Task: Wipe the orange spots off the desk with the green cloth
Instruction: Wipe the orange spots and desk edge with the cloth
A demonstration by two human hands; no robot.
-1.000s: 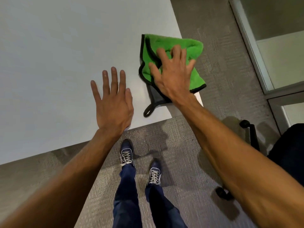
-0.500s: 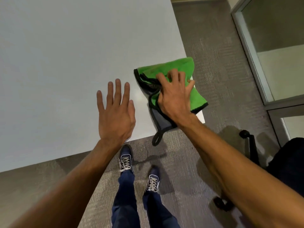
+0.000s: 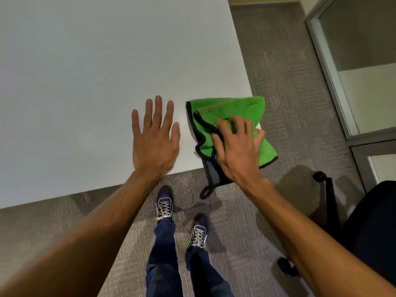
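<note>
The green cloth (image 3: 229, 111), edged in black with a grey underside and a hanging loop, lies bunched on the near right corner of the white desk (image 3: 85, 82) and hangs over both edges. My right hand (image 3: 237, 148) presses down on it, fingers curled into the folds. My left hand (image 3: 155, 138) lies flat on the desk just left of the cloth, fingers spread, holding nothing. I see no orange spots on the bare desk surface.
Grey carpet surrounds the desk. A black office chair (image 3: 368, 221) stands at the right, close to my right forearm. A glass partition with a metal frame (image 3: 334, 86) runs along the far right. My legs and shoes (image 3: 165, 206) are below the desk edge.
My right hand has dragged the cloth toward me along the desk's right edge to the near corner, and it now hangs over the front edge. My left hand has stayed flat.
</note>
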